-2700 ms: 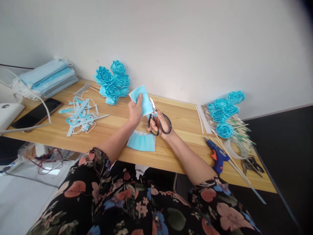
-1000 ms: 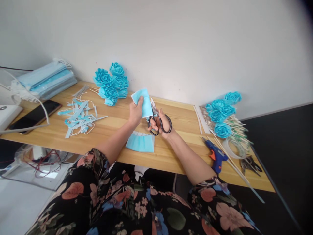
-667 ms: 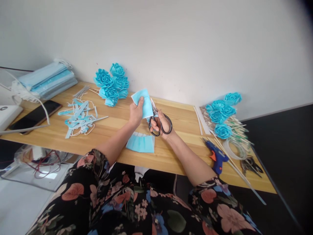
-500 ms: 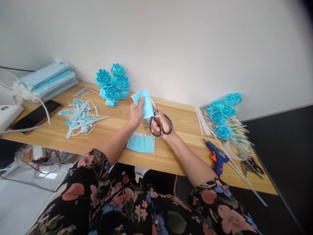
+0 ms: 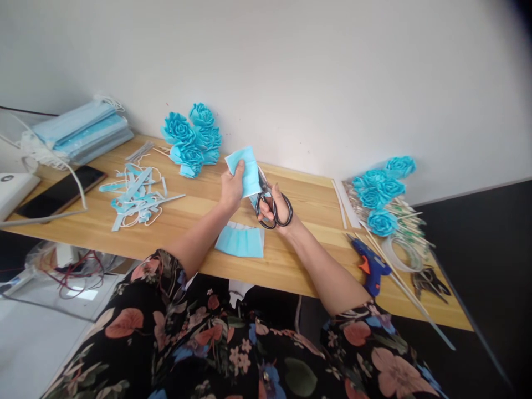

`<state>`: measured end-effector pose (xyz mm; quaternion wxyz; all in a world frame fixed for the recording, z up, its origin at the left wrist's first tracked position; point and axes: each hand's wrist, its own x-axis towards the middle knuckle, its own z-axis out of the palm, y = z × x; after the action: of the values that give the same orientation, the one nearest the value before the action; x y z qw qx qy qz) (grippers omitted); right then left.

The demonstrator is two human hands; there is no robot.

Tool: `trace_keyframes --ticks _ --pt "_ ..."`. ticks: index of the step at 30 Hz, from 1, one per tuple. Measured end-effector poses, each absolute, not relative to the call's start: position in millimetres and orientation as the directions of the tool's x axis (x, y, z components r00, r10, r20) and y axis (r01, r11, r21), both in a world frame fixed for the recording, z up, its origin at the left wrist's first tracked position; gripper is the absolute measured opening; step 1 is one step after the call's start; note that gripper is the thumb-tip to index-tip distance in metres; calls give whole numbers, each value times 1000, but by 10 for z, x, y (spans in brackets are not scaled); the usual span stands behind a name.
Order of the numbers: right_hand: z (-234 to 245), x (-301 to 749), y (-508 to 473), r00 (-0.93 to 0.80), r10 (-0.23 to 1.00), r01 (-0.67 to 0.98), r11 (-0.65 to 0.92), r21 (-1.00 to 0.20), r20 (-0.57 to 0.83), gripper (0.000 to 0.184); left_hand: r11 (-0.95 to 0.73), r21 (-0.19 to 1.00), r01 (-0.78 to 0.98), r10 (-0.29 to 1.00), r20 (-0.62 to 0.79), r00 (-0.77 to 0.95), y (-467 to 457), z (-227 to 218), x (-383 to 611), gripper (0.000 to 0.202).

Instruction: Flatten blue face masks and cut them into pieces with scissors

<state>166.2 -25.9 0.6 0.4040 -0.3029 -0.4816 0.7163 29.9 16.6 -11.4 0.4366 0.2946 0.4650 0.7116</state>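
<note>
My left hand (image 5: 231,187) is closed on a light blue piece of mask fabric (image 5: 246,169), held up above the wooden table (image 5: 307,199). My right hand (image 5: 277,209) grips black-handled scissors (image 5: 271,204), whose blades have closed into the right edge of that fabric. Below my hands another blue piece of mask (image 5: 241,241) lies flat near the table's front edge.
Blue fabric roses (image 5: 192,138) stand at the back; more roses on sticks (image 5: 380,191) lie at the right with a blue glue gun (image 5: 371,265) and skewers. Cut strips (image 5: 135,195), a phone (image 5: 62,192) and a stack of masks (image 5: 81,131) are at the left.
The scissor blades, open beside the fabric earlier, have closed into its right edge. Both hands have stayed in nearly the same place above the table.
</note>
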Motion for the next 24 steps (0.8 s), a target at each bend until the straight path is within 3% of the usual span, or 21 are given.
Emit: trace_keyframes --ticks 24 --pt "-7 1697 -209 -573 818 -316 -272 -909 -45 69 -208 913 -350 919 60 -391 152 -117 305 40"
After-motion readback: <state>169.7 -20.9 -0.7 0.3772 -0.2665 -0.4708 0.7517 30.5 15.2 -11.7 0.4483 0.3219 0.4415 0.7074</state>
